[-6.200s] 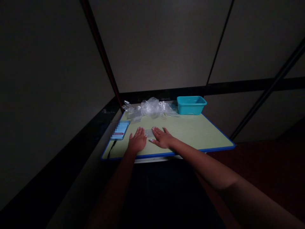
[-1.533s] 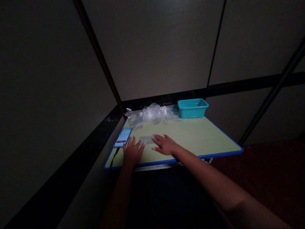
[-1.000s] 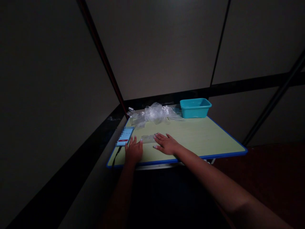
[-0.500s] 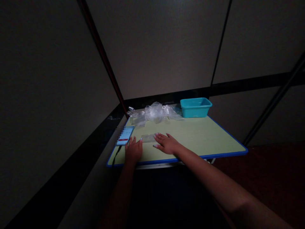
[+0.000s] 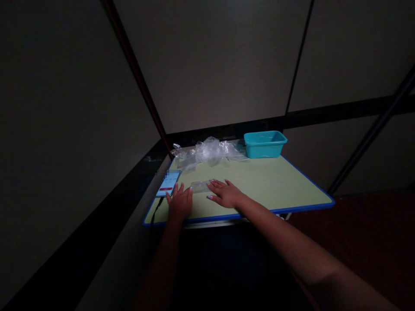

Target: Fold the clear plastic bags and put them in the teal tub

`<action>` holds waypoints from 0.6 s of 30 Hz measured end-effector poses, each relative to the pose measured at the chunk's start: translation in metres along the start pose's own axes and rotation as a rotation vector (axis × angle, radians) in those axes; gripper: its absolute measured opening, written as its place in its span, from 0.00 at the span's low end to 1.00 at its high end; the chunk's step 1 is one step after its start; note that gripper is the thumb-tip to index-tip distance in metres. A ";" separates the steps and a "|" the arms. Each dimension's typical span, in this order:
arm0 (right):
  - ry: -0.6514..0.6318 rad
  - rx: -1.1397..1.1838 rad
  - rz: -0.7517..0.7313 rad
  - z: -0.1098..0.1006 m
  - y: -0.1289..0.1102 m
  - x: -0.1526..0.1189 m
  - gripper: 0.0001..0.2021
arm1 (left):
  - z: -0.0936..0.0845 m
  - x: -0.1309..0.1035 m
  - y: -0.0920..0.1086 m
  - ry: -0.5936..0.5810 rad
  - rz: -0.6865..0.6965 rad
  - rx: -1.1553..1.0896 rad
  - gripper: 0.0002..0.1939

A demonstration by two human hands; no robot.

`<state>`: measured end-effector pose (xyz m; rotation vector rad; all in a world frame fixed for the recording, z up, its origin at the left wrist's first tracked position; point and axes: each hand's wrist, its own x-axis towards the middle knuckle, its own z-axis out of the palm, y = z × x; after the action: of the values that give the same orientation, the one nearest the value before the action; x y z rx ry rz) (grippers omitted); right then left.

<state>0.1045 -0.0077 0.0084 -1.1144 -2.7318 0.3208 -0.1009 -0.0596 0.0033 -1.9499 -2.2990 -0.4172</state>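
Observation:
A small, flat piece of clear plastic (image 5: 200, 186), perhaps a folded bag, lies on the pale yellow table between my hands. My right hand (image 5: 225, 194) rests palm down with its fingers stretched over the plastic's right end. At the plastic's left end is my left hand (image 5: 180, 202), fingers spread and the thumb by its edge. Just beyond the left fingers lies a phone (image 5: 168, 184) with a lit screen, a dark strap trailing from it toward the front edge.
Crumpled clear plastic bags (image 5: 210, 152) are heaped along the table's back. A turquoise plastic basin (image 5: 265, 150) stands at the back right corner. The table (image 5: 275, 185) has a blue rim, with panelled walls behind and to the left.
The view has shifted slightly. Both hands stay almost where they were, flat by the clear plastic, and the left fingers have moved a little.

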 end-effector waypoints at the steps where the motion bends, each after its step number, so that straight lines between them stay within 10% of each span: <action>1: 0.004 0.003 -0.005 0.000 0.000 0.000 0.32 | 0.000 0.000 0.000 -0.006 0.000 -0.002 0.25; 11: 0.109 0.014 -0.102 -0.005 0.002 0.006 0.29 | -0.001 0.000 0.001 -0.006 -0.013 -0.015 0.24; 18: -0.051 -0.021 -0.267 -0.014 -0.001 0.035 0.30 | -0.002 0.003 0.000 -0.050 -0.035 -0.039 0.23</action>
<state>0.0825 0.0174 0.0248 -0.7416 -2.8886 0.2852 -0.1014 -0.0577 0.0063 -1.9619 -2.3767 -0.4251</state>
